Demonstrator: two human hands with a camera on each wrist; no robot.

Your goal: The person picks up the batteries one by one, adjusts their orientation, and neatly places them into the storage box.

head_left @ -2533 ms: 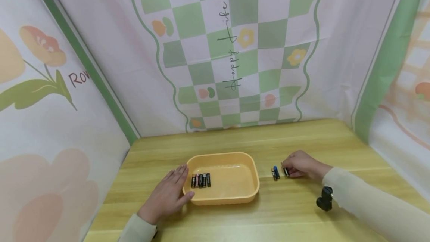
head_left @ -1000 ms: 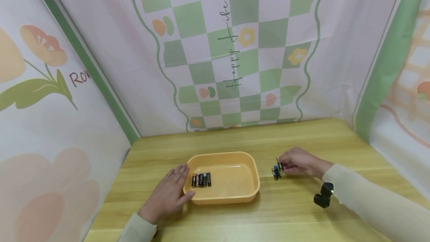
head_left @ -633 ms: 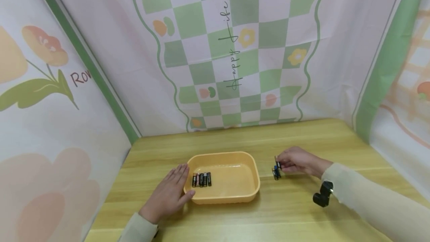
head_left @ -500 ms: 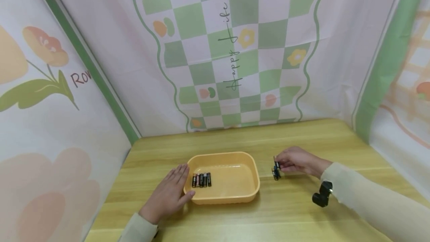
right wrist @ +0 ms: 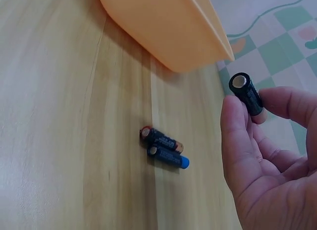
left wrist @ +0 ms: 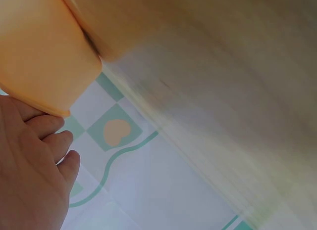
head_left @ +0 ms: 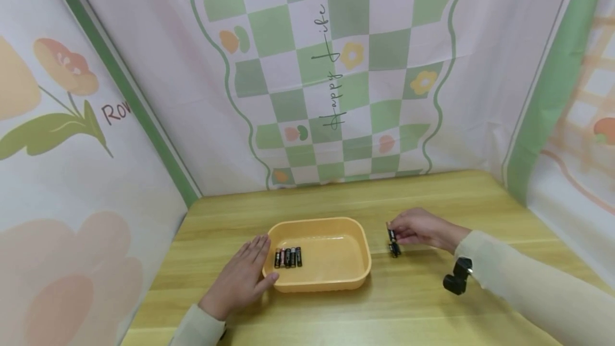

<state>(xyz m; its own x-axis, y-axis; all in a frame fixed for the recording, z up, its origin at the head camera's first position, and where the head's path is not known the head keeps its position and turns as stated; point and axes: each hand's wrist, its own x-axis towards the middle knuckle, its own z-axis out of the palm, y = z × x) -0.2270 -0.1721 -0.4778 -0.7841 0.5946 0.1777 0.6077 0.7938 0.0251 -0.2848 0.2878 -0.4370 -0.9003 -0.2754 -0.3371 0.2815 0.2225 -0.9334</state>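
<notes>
head: above, forward-down | wrists: close, tilted | all share tray (head_left: pixel 331 263)

Wood-grain table (head_left: pixel 365 319) under an orange tray (head_left: pixel 319 286) and two batteries (right wrist: pixel 166 155) (one blue-tipped)

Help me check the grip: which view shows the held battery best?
The right wrist view: the held battery appears large there, pinched by the right hand. The head view shows it small; the left wrist view not at all.

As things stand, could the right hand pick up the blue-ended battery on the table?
Probably not cleanly: the right hand pinches another battery. Otherwise the way looks free, since nothing covers the blue-ended battery in the right wrist view.
</notes>
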